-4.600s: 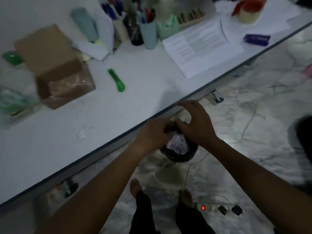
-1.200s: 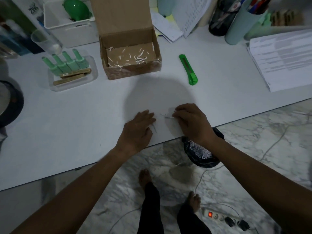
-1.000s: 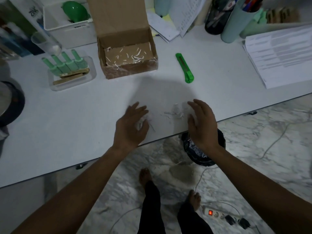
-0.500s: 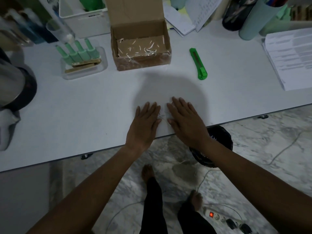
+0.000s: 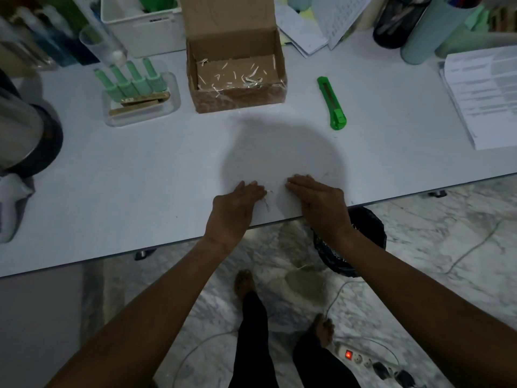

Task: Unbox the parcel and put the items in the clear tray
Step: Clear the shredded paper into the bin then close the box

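Observation:
The opened cardboard parcel (image 5: pixel 237 100) stands at the back of the white table (image 5: pixel 126 177), with only white paper shreds left on its floor. To its left is the clear tray (image 5: pixel 173 103), holding several green capped items (image 5: pixel 131 79) and gold pieces. My left hand (image 5: pixel 235 210) rests near the table's front edge, fingers curled over a few loose paper shreds (image 5: pixel 266 201). My right hand (image 5: pixel 319 203) lies palm down beside it, a small gap between the two.
A green utility knife (image 5: pixel 332 103) lies right of the parcel. A paper stack (image 5: pixel 484 93) sits far right, cups (image 5: pixel 425 32) and a white bin (image 5: pixel 140 29) at the back. A black trash bin (image 5: pixel 369 233) and a power strip (image 5: pixel 361 357) are on the floor.
My hands swept inward over the scattered shreds, met flat on the table, then slid back toward the front edge. My left fingers have curled over the shreds.

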`<action>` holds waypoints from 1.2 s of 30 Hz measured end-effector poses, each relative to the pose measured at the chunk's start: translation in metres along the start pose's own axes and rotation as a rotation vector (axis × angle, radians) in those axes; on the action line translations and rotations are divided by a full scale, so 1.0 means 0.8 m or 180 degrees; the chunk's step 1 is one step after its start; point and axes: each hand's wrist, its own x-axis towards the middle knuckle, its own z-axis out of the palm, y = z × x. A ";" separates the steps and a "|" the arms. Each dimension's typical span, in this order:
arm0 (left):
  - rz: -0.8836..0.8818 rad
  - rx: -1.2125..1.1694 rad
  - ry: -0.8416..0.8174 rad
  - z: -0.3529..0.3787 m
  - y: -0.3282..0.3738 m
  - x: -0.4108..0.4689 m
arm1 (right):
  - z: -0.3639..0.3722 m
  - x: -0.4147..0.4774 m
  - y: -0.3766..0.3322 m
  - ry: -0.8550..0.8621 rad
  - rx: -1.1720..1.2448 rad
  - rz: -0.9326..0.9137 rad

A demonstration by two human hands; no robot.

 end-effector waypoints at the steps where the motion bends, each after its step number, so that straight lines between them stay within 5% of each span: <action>1: 0.0022 0.0027 0.0009 0.000 0.000 0.000 | -0.002 0.001 -0.001 -0.0004 -0.0034 -0.0001; 7: -0.0115 -0.0308 -0.0254 -0.013 -0.005 0.003 | -0.033 0.023 0.009 -0.0554 -0.0036 -0.0146; 13: 0.0010 -0.0824 -0.1114 -0.050 -0.020 0.013 | -0.062 0.032 0.016 -0.1437 0.0520 -0.0042; 16: 0.0072 -0.0664 -0.1502 -0.068 -0.030 0.041 | -0.081 0.051 0.017 -0.1341 0.0902 0.0302; 23: -0.0069 -0.0111 -0.2475 -0.090 -0.062 0.076 | -0.087 0.057 0.023 -0.2344 -0.0172 0.0654; 28: 0.0031 -0.0025 -0.2871 -0.071 -0.056 0.073 | -0.058 0.048 0.000 -0.2006 -0.0142 0.0603; 36: 0.0437 -0.0089 -0.2437 -0.046 -0.029 0.083 | -0.046 0.060 -0.016 -0.1526 -0.0214 0.0385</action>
